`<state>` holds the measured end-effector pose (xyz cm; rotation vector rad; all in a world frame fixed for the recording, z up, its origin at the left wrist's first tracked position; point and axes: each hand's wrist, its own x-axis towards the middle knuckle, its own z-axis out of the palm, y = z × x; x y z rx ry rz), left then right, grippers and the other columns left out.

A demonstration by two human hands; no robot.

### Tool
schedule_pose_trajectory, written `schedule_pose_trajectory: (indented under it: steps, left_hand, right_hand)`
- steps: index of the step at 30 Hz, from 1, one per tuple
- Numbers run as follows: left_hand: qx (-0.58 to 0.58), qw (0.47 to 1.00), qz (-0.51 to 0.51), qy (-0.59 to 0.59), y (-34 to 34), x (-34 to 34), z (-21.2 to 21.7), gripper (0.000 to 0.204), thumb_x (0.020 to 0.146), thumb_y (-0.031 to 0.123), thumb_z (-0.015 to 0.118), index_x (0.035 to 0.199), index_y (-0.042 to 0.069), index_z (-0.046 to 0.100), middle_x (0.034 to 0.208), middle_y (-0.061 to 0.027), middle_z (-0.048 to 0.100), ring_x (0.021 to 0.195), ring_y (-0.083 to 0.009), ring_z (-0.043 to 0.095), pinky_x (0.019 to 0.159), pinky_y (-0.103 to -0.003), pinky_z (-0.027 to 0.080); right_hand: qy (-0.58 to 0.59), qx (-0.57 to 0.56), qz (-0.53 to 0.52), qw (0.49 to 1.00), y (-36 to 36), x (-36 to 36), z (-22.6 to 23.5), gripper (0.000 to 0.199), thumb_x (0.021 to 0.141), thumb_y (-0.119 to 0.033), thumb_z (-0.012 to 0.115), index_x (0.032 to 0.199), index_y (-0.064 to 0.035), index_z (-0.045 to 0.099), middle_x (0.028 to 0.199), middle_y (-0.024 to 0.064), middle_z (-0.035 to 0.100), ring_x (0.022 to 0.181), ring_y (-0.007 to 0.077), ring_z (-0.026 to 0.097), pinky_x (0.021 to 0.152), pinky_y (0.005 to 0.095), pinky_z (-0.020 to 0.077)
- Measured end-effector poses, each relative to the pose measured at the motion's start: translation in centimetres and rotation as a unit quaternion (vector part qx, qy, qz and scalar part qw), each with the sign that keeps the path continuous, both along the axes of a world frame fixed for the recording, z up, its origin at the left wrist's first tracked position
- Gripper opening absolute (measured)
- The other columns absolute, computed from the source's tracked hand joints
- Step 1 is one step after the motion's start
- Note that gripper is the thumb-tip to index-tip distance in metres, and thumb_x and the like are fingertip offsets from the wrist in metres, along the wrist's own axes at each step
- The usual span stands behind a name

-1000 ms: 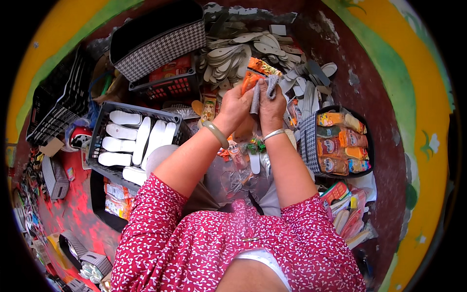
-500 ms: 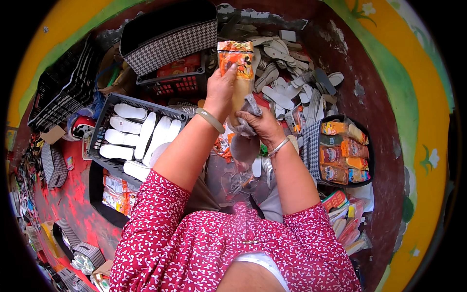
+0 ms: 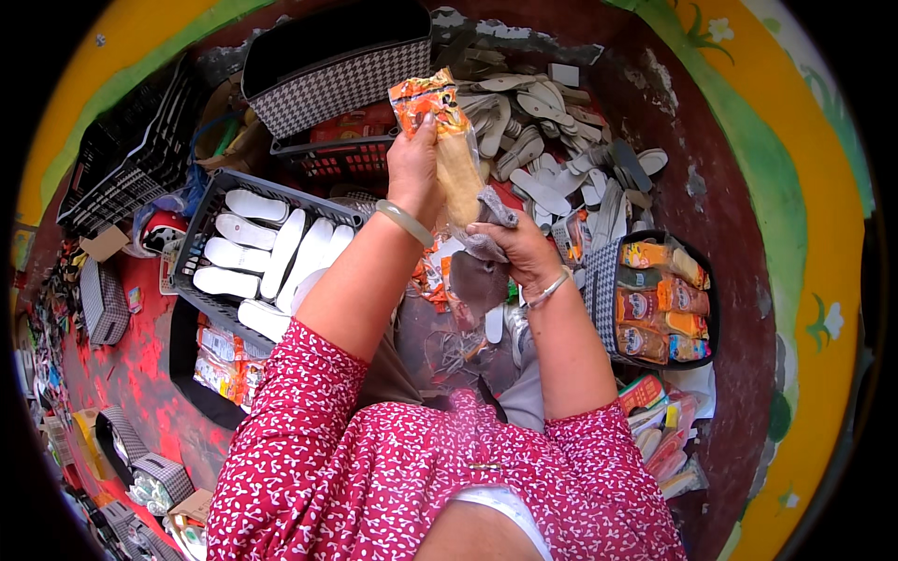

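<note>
My left hand (image 3: 414,176) is closed around a long clear plastic packet with an orange printed top (image 3: 426,98). Its thumb presses just below the printed part. Through the clear film shows a tan, insole-shaped item (image 3: 458,173). At the packet's lower end, my right hand (image 3: 526,249) grips a grey cloth (image 3: 479,282), which hangs down below the fingers. The cloth's upper edge lies against or very close to the packet; contact is hard to make out.
A dark crate (image 3: 201,271) of white insoles stands to the left. Loose insoles (image 3: 538,192) are heaped ahead. On the right, a houndstooth basket (image 3: 601,294) holds several packaged items. A larger houndstooth bin (image 3: 341,89) and black crates (image 3: 131,178) stand at the far left.
The packet's top has tilted to the left. The grey cloth has moved down toward its lower end, and more of the tan item shows.
</note>
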<state>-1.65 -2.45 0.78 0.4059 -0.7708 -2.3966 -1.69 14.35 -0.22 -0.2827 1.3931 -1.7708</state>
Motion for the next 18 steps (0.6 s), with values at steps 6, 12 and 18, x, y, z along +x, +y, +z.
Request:
schedule_pose_trajectory:
  steps: [6, 12, 18]
  left_hand:
    - [0.007, 1.0, 0.02, 0.002, -0.2, 0.2, 0.2, 0.019, 0.092, 0.016, 0.049, 0.101, 0.0, 0.055, 0.092, -0.009, 0.063, 0.078, -0.0188, 0.062, 0.07, -0.032, 0.05]
    - [-0.022, 0.99, 0.135, 0.022, -5.2, -0.1, 0.4, 0.023, 0.094, 0.016, 0.045, 0.108, -0.001, 0.05, 0.102, -0.0136, 0.06, 0.09, -0.0263, 0.061, 0.079, -0.04, 0.052]
    - [0.003, 0.979, 0.204, -0.015, -5.7, -0.2, 0.6, 0.023, 0.093, 0.015, 0.045, 0.104, -0.005, 0.05, 0.099, -0.0148, 0.06, 0.087, -0.0269, 0.062, 0.078, -0.039, 0.052]
  right_hand:
    - [0.001, -0.003, 0.028, 1.0, 0.7, 0.1, 0.6, 0.026, 0.077, -0.006, 0.068, 0.102, -0.0013, 0.06, 0.084, 0.0025, 0.062, 0.071, 0.0101, 0.059, 0.064, 0.0257, 0.0484]
    - [0.132, 0.104, 0.181, 0.969, 3.4, -0.9, -1.2, 0.022, 0.075, -0.01, 0.072, 0.092, -0.0037, 0.06, 0.08, -0.0009, 0.06, 0.07, 0.0071, 0.056, 0.063, 0.0231, 0.0448]
    - [0.345, 0.09, -0.088, 0.93, 4.6, -1.5, 2.1, 0.028, 0.075, -0.008, 0.069, 0.101, -0.0027, 0.06, 0.085, 0.0024, 0.062, 0.076, 0.0089, 0.058, 0.068, 0.0236, 0.048]
